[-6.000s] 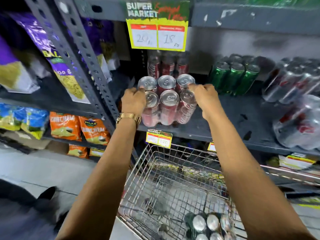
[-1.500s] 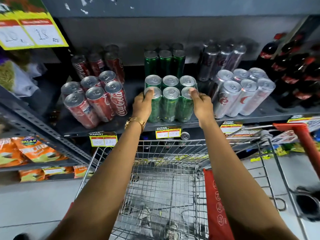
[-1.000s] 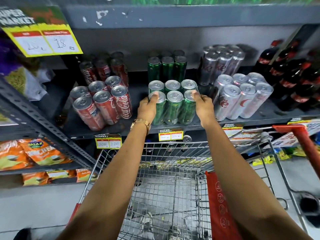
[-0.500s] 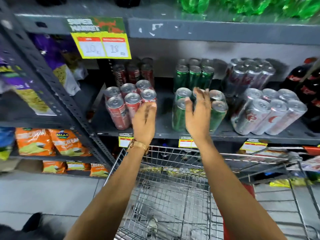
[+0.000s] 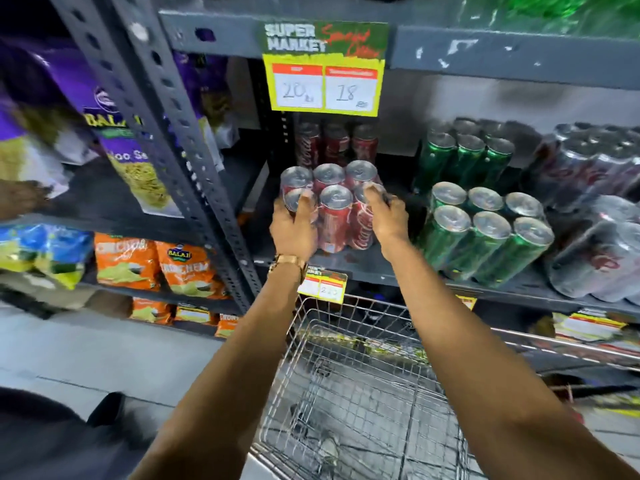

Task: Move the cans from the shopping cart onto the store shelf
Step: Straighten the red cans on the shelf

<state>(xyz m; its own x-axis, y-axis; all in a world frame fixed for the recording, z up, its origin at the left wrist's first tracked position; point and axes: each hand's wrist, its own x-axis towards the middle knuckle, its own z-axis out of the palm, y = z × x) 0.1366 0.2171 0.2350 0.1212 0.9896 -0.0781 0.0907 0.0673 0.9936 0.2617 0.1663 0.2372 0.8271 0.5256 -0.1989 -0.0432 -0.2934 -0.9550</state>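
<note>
Two hands are now clamped on the red six-pack of cola cans (image 5: 332,206) at the left end of the shelf (image 5: 381,268): your left hand (image 5: 294,230) wraps its left side with the thumb up on a front can top, and your right hand (image 5: 389,221) grips the right side, fingertips over the top of the front right can. Half a second ago both hands were open and drifting leftward in front of the green six-pack (image 5: 485,233); a second before that they were squeezing that green pack into place. So the green pack is released and standing on the shelf, between the red pack and the silver cans (image 5: 595,251), and you have gone back to the red one (most likely to square it up, since it already stands on the shelf board). Behind it stand three more red cans (image 5: 336,142), under the yellow price sign (image 5: 323,86). Below your arms the shopping cart (image 5: 363,393) shows only bare wire in the part you can see, so the transfer looks close to finished; its near end is out of frame, so check there before stopping.
</note>
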